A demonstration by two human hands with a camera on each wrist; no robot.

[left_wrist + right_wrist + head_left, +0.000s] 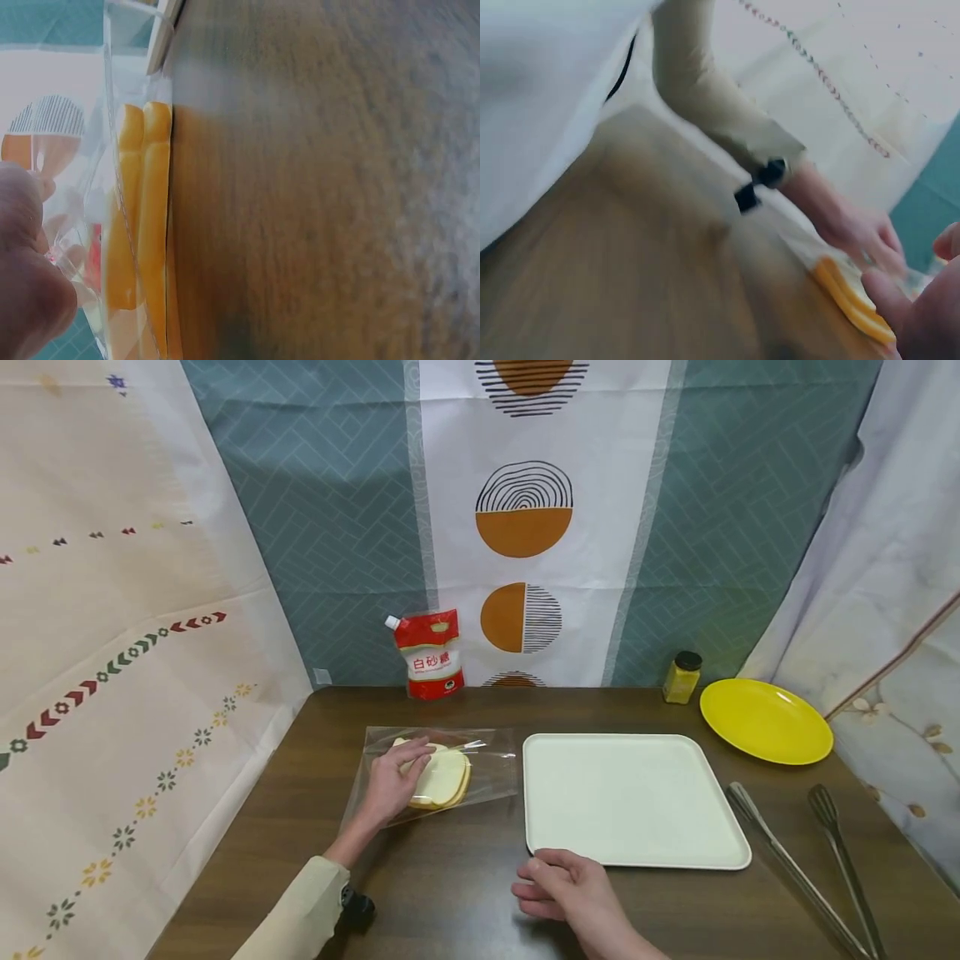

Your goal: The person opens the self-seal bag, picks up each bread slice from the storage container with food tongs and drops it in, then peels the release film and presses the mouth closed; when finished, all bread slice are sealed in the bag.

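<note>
A clear plastic bag (491, 768) lies on the table at the left, with a short stack of bread slices (444, 777) inside. My left hand (397, 777) is over the bag's left part, and its thumb and fingers pinch the film above the bread. From the side, the left wrist view shows the orange-brown crusts of the slices (154, 225) close to the left hand (30, 262), under wrinkled film. My right hand (573, 893) hovers in front of the tray's near left corner, fingers loosely bent and holding nothing.
A white rectangular tray (630, 802) lies right of the bag. Behind stand a red sugar pouch (431, 656) and a yellow jar with black lid (682, 678). A yellow plate (767, 722) and two long metal utensils, one being tongs (795, 868), lie at the right.
</note>
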